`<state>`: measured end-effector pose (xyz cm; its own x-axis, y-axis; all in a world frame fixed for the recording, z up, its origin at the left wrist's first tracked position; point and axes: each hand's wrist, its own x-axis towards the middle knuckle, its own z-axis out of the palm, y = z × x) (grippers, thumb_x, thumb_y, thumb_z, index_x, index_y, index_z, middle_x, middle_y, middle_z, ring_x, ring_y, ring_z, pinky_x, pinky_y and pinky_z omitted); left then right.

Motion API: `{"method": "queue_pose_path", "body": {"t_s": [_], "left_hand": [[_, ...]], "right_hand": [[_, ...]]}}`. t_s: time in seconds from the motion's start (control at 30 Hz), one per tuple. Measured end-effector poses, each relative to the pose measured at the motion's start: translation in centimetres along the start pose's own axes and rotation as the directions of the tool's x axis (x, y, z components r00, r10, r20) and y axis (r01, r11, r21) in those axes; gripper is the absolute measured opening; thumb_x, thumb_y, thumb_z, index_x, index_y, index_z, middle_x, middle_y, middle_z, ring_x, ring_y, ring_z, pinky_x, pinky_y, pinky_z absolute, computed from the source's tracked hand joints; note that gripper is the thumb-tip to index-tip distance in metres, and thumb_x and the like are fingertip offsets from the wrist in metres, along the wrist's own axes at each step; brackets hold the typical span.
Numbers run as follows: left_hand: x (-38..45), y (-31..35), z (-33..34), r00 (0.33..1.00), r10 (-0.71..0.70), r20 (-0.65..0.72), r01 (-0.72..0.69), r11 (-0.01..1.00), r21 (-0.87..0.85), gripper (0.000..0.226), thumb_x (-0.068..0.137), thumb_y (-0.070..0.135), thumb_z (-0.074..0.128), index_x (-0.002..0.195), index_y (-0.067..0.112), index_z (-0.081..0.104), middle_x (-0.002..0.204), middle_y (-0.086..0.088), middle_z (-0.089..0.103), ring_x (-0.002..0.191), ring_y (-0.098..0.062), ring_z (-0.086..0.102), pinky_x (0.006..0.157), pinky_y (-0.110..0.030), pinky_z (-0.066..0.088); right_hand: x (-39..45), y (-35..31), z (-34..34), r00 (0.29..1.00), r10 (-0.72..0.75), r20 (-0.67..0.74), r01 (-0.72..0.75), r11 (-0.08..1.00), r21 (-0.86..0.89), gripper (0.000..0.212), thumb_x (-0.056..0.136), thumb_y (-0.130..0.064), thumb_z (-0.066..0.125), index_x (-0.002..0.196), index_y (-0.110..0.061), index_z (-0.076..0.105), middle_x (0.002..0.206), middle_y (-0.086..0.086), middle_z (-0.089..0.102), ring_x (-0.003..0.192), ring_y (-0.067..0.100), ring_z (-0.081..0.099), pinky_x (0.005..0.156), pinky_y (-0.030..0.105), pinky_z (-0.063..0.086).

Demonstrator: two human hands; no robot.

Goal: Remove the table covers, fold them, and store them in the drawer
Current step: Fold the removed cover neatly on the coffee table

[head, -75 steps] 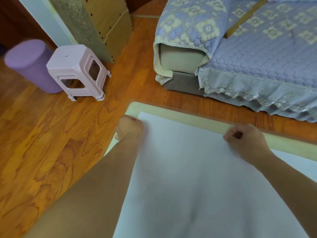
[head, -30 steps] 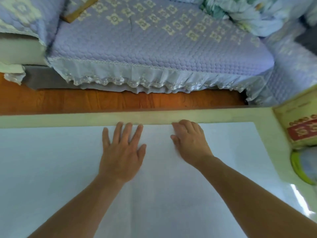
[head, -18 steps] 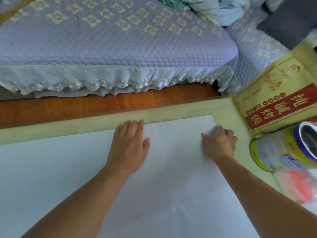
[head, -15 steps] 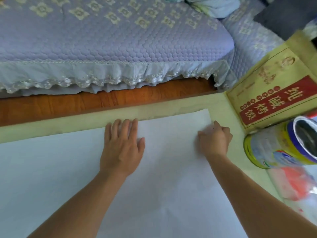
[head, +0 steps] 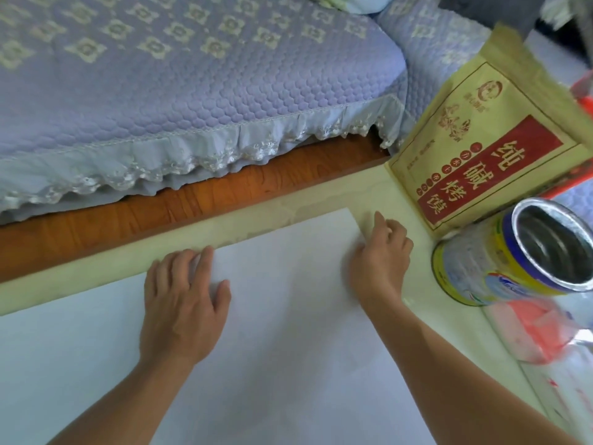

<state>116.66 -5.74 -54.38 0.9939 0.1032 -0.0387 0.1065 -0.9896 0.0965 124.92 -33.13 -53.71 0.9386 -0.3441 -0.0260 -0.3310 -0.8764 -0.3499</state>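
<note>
A white table cover lies spread flat on a pale surface, and both hands are down on it near its far edge. The left hand rests palm down with its fingers straight and slightly spread, pressing the sheet; its fingertips reach just to the cover's far edge. The right hand sits at the cover's far right corner, fingers curled with the knuckles up, seemingly pinching the sheet's right edge there, though the grip itself is hidden under the hand.

Just right of the right hand stands an open metal tin with a yellow and blue label, tilted in this view. Beyond that hand, leaning up at the surface's far right, is a tan paper bag with a red panel of printed characters. Nearer than the tin lies a clear plastic bag with something red-orange inside. Beyond both hands, past a strip of wooden floor, is a sofa with a quilted lilac cover trimmed in lace.
</note>
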Motion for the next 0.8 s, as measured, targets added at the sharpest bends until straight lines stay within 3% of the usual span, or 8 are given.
{"method": "queue_pose_path", "body": {"t_s": [0.07,0.1,0.17,0.27,0.43,0.53,0.63,0.8], "left_hand": [[0.0,-0.1,0.1,1.000,0.010,0.011,-0.010,1.000,0.012,0.066,0.097,0.048,0.038,0.147,0.007,0.048,0.141,-0.017,0.046,0.128,-0.038,0.041,0.111,-0.058,0.036],[0.1,-0.2,0.2,1.000,0.016,0.016,-0.017,1.000,0.020,0.066,0.097,0.048,0.036,0.148,0.007,0.047,0.144,-0.016,0.045,0.130,-0.038,0.040,0.113,-0.057,0.034],[0.1,-0.4,0.5,0.999,0.029,0.020,-0.030,0.999,0.033,0.067,0.099,0.048,0.033,0.149,0.007,0.045,0.148,-0.015,0.044,0.133,-0.037,0.039,0.116,-0.057,0.031],[0.1,-0.5,1.0,0.999,0.048,0.011,-0.048,0.996,0.074,0.065,0.101,0.046,0.029,0.152,0.007,0.041,0.149,-0.015,0.043,0.134,-0.037,0.038,0.117,-0.057,0.028],[-0.9,0.5,0.5,1.000,0.027,-0.013,-0.024,0.984,0.179,0.059,0.106,0.043,0.026,0.160,0.019,0.024,0.160,-0.014,0.028,0.144,-0.040,0.029,0.119,-0.066,0.014],[-6.0,1.5,0.7,0.999,0.038,-0.021,-0.037,0.998,0.060,0.058,0.108,0.043,0.028,0.160,0.017,0.028,0.161,-0.016,0.031,0.148,-0.042,0.028,0.120,-0.065,0.015],[-16.7,0.4,0.9,1.000,0.008,-0.017,-0.010,0.997,-0.071,0.054,0.105,0.040,0.042,0.152,0.014,0.045,0.155,-0.019,0.041,0.143,-0.045,0.036,0.119,-0.062,0.023],[-35.1,-4.9,0.4,0.988,-0.128,0.090,0.134,0.988,-0.071,0.053,0.101,0.038,0.051,0.148,0.013,0.052,0.155,-0.024,0.041,0.143,-0.048,0.037,0.117,-0.062,0.027]], "right_hand": [[-1.3,-0.3,0.7,0.961,-0.274,0.032,0.276,0.957,-0.084,0.051,0.102,-0.021,0.045,0.152,-0.019,0.036,0.163,0.011,0.023,0.147,0.031,0.016,0.121,0.045,0.013],[-2.3,-0.5,1.1,0.903,-0.410,0.128,0.422,0.902,-0.087,0.052,0.106,-0.033,0.038,0.156,-0.021,0.029,0.167,0.008,0.013,0.152,0.028,0.005,0.124,0.044,0.004],[-4.0,-0.5,2.3,0.799,-0.493,0.344,0.556,0.824,-0.111,0.063,0.106,-0.053,0.019,0.161,-0.026,0.007,0.168,0.000,-0.009,0.154,0.020,-0.014,0.125,0.043,-0.006],[-4.1,0.1,3.3,0.811,-0.489,0.322,0.566,0.794,-0.220,0.068,0.102,-0.061,0.010,0.161,-0.027,0.004,0.168,-0.002,-0.008,0.154,0.019,-0.013,0.125,0.043,-0.001],[-4.7,-0.6,2.8,0.823,-0.441,0.357,0.548,0.783,-0.295,0.064,0.103,-0.053,0.002,0.161,-0.026,0.000,0.168,0.001,-0.010,0.154,0.022,-0.016,0.125,0.042,-0.007],[-8.3,-2.5,2.2,0.858,-0.410,0.308,0.495,0.819,-0.289,0.056,0.107,-0.037,0.012,0.159,-0.018,0.014,0.168,0.009,0.000,0.154,0.031,-0.008,0.125,0.046,-0.006],[-17.7,-2.8,2.3,0.768,-0.572,0.287,0.621,0.774,-0.120,0.049,0.103,-0.022,0.035,0.149,-0.008,0.041,0.161,0.017,0.025,0.149,0.038,0.015,0.123,0.050,0.012],[-38.0,-0.3,2.0,0.545,-0.740,0.394,0.748,0.642,0.170,0.053,0.094,-0.015,0.039,0.145,-0.004,0.046,0.159,0.019,0.032,0.149,0.039,0.022,0.119,0.050,0.021]]}}
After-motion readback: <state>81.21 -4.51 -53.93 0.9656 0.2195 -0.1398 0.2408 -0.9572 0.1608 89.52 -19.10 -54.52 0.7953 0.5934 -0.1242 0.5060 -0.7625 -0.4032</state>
